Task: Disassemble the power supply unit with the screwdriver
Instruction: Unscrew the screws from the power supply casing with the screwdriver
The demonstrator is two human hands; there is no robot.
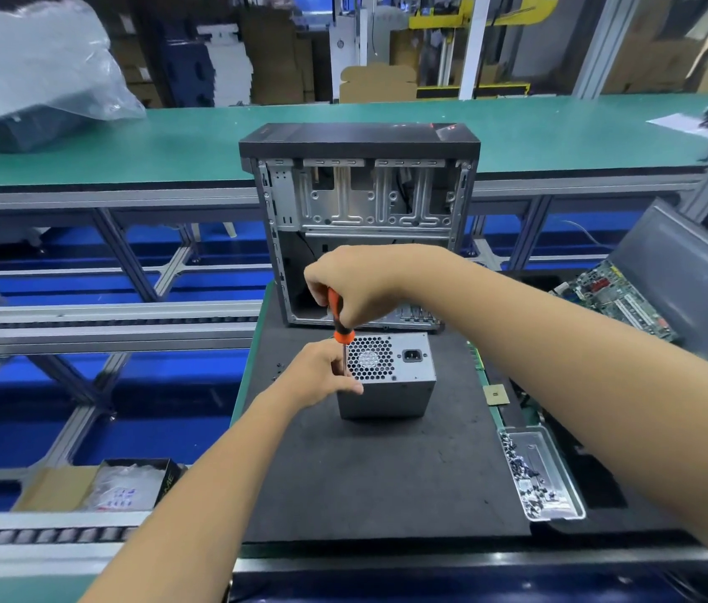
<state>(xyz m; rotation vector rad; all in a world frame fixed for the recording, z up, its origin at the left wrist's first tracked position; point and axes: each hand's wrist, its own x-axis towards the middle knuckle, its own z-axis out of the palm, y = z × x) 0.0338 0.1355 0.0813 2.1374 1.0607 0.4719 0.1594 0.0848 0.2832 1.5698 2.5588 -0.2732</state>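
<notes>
The power supply unit (391, 376) sits on the black foam mat (387, 480), its honeycomb fan grille and power socket facing upward, just in front of the open computer case (361, 219). The right hand (361, 285) comes in from above, fingers curled tight round the orange and black handle of the screwdriver (340, 324), a full closed grip, tool held upright. The shaft drops straight down at the unit's left top edge, beside the grille; the tip itself is hidden behind the other hand, so exactly where it lands cannot be told.

The left hand (322, 374) is down at the unit's left side, fingers bent round the thin shaft and pinching it, with the thumb laid across the near face of the grey housing. So both hands are closed on the same tool, one high on the handle, one low on the shaft, and the left also touches the box.

Off to the right, a clear plastic tray (561, 476) holds loose screws at the mat's edge. Farther right and back, a green circuit board (613, 298) lies tilted against a grey panel (691, 272). A small gold-coloured chip (496, 393) rests just right of the mat.
</notes>
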